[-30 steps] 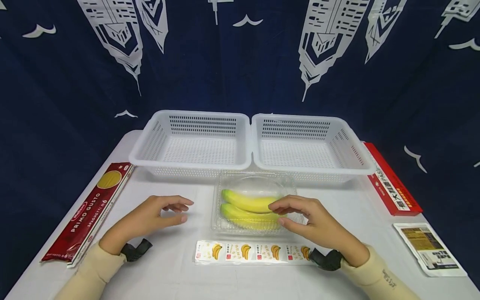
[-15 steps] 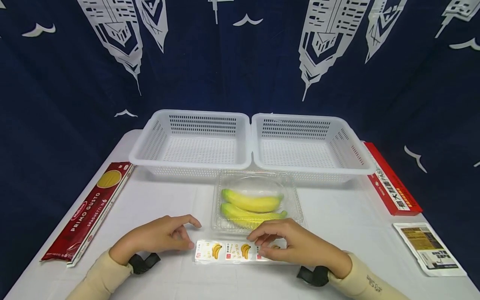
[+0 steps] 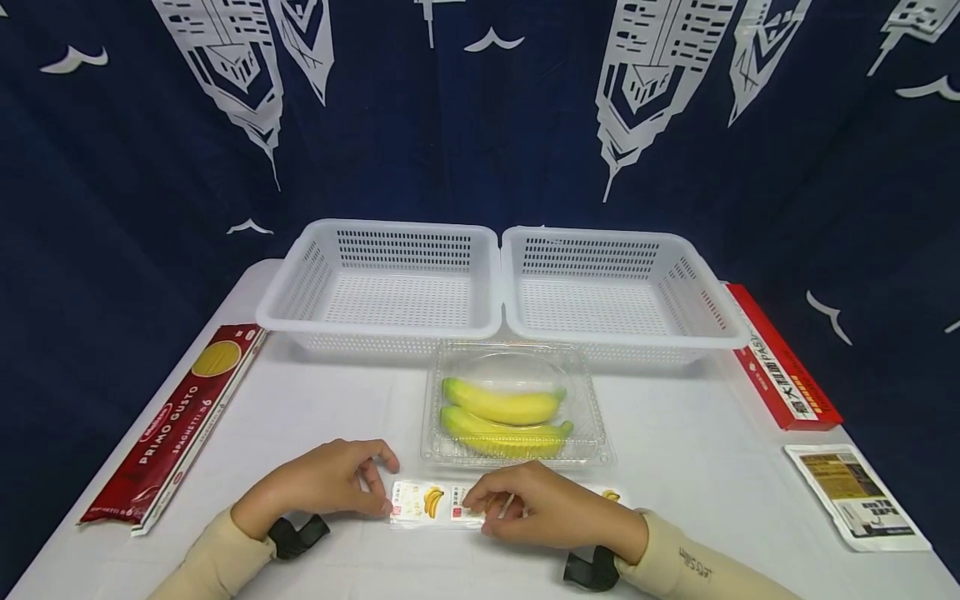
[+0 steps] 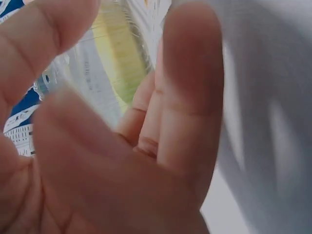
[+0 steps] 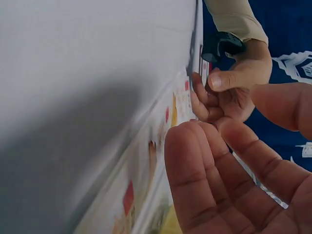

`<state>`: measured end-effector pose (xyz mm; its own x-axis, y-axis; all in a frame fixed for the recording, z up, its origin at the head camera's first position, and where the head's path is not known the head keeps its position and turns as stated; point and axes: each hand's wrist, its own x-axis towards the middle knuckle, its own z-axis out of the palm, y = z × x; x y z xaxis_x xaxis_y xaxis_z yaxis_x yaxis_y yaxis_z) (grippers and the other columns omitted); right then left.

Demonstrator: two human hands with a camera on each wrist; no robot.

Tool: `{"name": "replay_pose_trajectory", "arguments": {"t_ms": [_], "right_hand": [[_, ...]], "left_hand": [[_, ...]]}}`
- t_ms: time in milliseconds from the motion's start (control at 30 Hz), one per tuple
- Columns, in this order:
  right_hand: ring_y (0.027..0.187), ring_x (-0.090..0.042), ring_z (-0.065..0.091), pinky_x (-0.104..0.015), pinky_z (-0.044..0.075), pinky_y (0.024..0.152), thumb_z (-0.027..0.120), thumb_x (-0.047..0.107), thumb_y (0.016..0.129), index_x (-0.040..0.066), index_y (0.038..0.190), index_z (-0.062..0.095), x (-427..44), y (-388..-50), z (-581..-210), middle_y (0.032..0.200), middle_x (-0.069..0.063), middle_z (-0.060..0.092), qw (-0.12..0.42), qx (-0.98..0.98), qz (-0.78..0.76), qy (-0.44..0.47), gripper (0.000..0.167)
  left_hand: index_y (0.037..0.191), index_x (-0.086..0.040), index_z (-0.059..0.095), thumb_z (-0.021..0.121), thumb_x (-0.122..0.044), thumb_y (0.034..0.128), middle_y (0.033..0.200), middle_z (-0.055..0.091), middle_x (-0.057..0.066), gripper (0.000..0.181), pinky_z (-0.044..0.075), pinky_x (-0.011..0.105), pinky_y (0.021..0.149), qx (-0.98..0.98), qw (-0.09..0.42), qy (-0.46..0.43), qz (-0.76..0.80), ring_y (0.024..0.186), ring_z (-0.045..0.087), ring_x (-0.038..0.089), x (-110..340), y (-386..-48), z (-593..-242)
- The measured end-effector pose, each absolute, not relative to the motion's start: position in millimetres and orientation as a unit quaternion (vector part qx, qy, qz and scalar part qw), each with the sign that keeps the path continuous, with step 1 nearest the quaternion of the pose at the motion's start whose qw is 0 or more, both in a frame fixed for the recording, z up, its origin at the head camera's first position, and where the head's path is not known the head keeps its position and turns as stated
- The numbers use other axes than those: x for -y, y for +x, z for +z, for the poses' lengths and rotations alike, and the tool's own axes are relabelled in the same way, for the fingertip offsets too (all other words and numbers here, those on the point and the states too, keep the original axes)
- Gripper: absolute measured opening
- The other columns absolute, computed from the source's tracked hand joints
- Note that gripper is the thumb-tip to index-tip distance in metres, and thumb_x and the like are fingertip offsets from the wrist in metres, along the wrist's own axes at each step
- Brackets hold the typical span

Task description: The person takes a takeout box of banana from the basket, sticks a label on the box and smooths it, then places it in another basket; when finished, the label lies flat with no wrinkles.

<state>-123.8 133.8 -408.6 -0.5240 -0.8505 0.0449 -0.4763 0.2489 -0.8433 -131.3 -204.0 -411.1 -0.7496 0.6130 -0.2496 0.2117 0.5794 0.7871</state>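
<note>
A strip of banana-print labels [image 3: 417, 504] lies flat on the white table. At its left end is my left hand [image 3: 330, 481], thumb and forefinger beside the edge; whether they touch it I cannot tell. Over the strip's middle hovers my right hand [image 3: 551, 507], covering part of the prints. In the left wrist view the thumb [image 4: 83, 151] stands apart from the fingers, with nothing between them. The right wrist view shows loosely bent fingers [image 5: 187, 170] beside the strip, holding nothing. Behind the strip sits a clear plastic clamshell [image 3: 517, 358] with two bananas [image 3: 502, 404] inside.
Two white perforated baskets [image 3: 390, 337] [image 3: 630, 339] stand side by side at the back. A red spaghetti packet [image 3: 176, 425] lies along the left. To the right are a red pasta box [image 3: 787, 367] and a white-edged pouch [image 3: 855, 497].
Both hands have come down from beside the clamshell to the label strip. The right hand has also moved left along the strip; the left has shifted slightly right. Clamshell and strip stay put.
</note>
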Motion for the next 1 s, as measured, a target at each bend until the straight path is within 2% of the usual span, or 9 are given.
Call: {"name": "replay_pose_trajectory", "arguments": {"t_ms": [167, 367, 533, 733, 867, 1000], "right_hand": [[0.095, 0.004, 0.066, -0.021, 0.061, 0.082, 0.071, 0.0, 0.101, 0.0, 0.126, 0.074, -122.9, -124.2, -412.0, 0.115, -0.006, 0.077, 0.239, -0.762, -0.423, -0.428, 0.025], [0.098, 0.006, 0.066, -0.018, 0.06, 0.084, 0.073, 0.0, 0.1, 0.001, 0.128, 0.072, -112.8, -125.5, -415.1, 0.116, -0.006, 0.075, 0.234, -0.763, -0.401, -0.449, 0.027], [0.097, 0.006, 0.065, -0.017, 0.06, 0.083, 0.073, 0.001, 0.1, 0.002, 0.128, 0.073, -108.2, -127.0, -417.1, 0.116, -0.007, 0.074, 0.222, -0.763, -0.396, -0.46, 0.028], [0.098, 0.006, 0.063, -0.017, 0.059, 0.084, 0.073, 0.002, 0.101, 0.002, 0.131, 0.071, -103.9, -127.0, -419.4, 0.12, -0.006, 0.073, 0.232, -0.761, -0.397, -0.458, 0.03], [0.098, 0.006, 0.062, -0.016, 0.059, 0.085, 0.073, 0.002, 0.101, 0.003, 0.131, 0.07, -101.5, -125.9, -419.2, 0.121, -0.006, 0.072, 0.233, -0.76, -0.398, -0.458, 0.03], [0.097, 0.007, 0.063, -0.016, 0.059, 0.084, 0.074, 0.004, 0.101, 0.002, 0.129, 0.068, -97.9, -124.6, -418.3, 0.121, -0.007, 0.073, 0.229, -0.76, -0.399, -0.459, 0.029]], "left_hand": [[0.104, -0.011, 0.072, 0.089, -0.025, 0.0851, 0.082, 0.07, -0.013, 0.029, 0.048, 0.026, 0.066, -0.87, 0.235, 0.228, 0.369, 0.064, 0.058, 0.007, 196.4, -126.5, -407.3], [0.085, -0.017, 0.069, 0.092, -0.027, 0.0805, 0.073, 0.064, -0.015, 0.025, 0.045, 0.025, 0.062, -0.885, 0.206, 0.229, 0.35, 0.063, 0.054, 0.004, 189.0, -125.8, -411.3], [0.077, -0.018, 0.068, 0.09, -0.021, 0.0839, 0.066, 0.064, -0.014, 0.023, 0.04, 0.021, 0.058, -0.871, 0.224, 0.241, 0.364, 0.06, 0.053, 0.002, 186.9, -128.3, -411.5], [0.079, -0.012, 0.069, 0.085, -0.011, 0.0903, 0.065, 0.069, -0.006, 0.02, 0.03, 0.018, 0.053, -0.82, 0.299, 0.239, 0.425, 0.056, 0.051, 0.004, 188.1, -132.6, -409.4], [0.086, -0.008, 0.071, 0.08, -0.009, 0.0948, 0.07, 0.071, -0.004, 0.013, 0.03, 0.016, 0.049, -0.785, 0.337, 0.238, 0.461, 0.055, 0.046, 0.002, 190.5, -133.9, -407.3], [0.093, -0.006, 0.072, 0.073, -0.004, 0.0962, 0.076, 0.072, -0.004, 0.004, 0.035, 0.015, 0.049, -0.756, 0.362, 0.251, 0.485, 0.059, 0.048, 0.0, 192.3, -134.5, -407.4]]}}
